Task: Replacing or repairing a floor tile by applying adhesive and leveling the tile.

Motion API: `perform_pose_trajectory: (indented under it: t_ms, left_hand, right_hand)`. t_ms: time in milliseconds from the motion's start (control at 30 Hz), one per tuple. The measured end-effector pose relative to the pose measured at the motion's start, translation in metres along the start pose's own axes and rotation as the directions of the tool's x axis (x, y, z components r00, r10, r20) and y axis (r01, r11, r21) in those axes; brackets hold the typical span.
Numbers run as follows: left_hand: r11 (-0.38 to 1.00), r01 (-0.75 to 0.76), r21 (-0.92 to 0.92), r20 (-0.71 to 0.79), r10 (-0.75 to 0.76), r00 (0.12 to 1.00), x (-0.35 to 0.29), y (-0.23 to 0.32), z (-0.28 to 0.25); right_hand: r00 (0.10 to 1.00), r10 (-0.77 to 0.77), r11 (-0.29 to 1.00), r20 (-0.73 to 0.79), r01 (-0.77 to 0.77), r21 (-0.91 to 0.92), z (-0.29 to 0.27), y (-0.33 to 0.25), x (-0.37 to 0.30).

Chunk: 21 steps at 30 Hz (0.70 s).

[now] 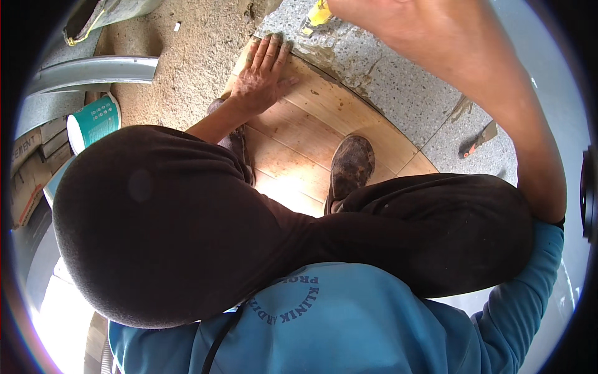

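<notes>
The fingers [268, 55] of the left hand [254, 86] lie straight and a little apart, gripping nothing; I see the palm pressed down on the upper corner of the wood-patterned flooring [305, 118], at upper centre of the frame, thumb out to the right. Grey smears mark the fingertips. The right hand [367, 9] runs off the upper edge, so I cannot tell whether it is closed on anything; a yellow object [320, 12] shows just beside it. Grey speckled slabs [405, 78] border the flooring at upper right, with an orange-handled tool [478, 141] lying on them. Two dirty shoes [352, 161] rest on the flooring at centre; a teal-and-white bucket [99, 123] sits at left.
</notes>
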<state>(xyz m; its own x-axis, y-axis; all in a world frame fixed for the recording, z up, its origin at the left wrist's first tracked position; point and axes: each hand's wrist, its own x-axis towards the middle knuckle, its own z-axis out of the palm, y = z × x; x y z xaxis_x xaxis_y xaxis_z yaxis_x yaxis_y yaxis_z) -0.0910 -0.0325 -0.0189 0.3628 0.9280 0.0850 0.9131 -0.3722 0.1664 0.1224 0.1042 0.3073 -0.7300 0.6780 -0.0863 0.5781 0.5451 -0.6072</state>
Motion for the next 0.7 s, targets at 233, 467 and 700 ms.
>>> perform_pose_trajectory:
  t_ms: [233,467,700]
  left_hand:
    - [0.999,-0.009,0.034,0.010,0.008,1.000,0.000,0.000,-0.002]
    - [1.000,-0.008,0.004,-0.025,0.008,1.000,0.002,0.000,-0.001]
    - [1.000,-0.008,0.027,0.006,0.008,1.000,0.002,-0.001,-0.006]
  right_hand:
    - [0.983,-0.175,0.984,0.060,0.176,-0.001,0.009,0.019,-0.012]
    - [0.706,-0.575,0.815,-0.412,0.538,-0.216,0.030,0.027,-0.006]
    - [0.966,-0.259,0.965,0.018,0.260,-0.032,0.015,0.031,-0.009]
